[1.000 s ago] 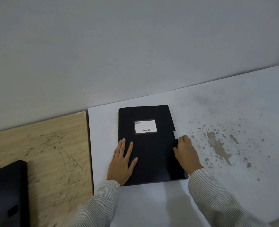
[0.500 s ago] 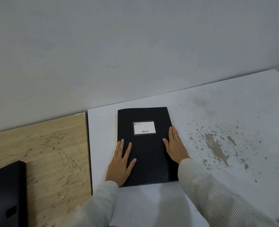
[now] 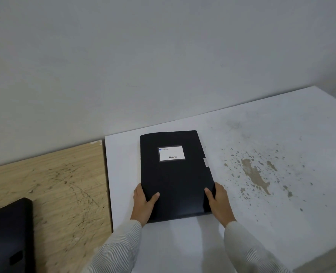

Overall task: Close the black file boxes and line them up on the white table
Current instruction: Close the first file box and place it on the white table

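Observation:
A closed black file box (image 3: 175, 176) with a white label lies flat near the left end of the white table (image 3: 261, 203). My left hand (image 3: 143, 205) grips its near left edge, thumb on top. At the near right edge, my right hand (image 3: 219, 203) holds it the same way. A second black file box (image 3: 11, 235) sits at the lower left on the wooden table (image 3: 55, 184), partly cut off by the frame.
The white table has brown worn patches (image 3: 255, 176) right of the box. A grey wall (image 3: 163, 56) runs along the back of both tables. The white table's right corner shows at the far right.
Both hands slid from lying flat on the cover back to the box's near side edges and now grip them. The box has barely moved.

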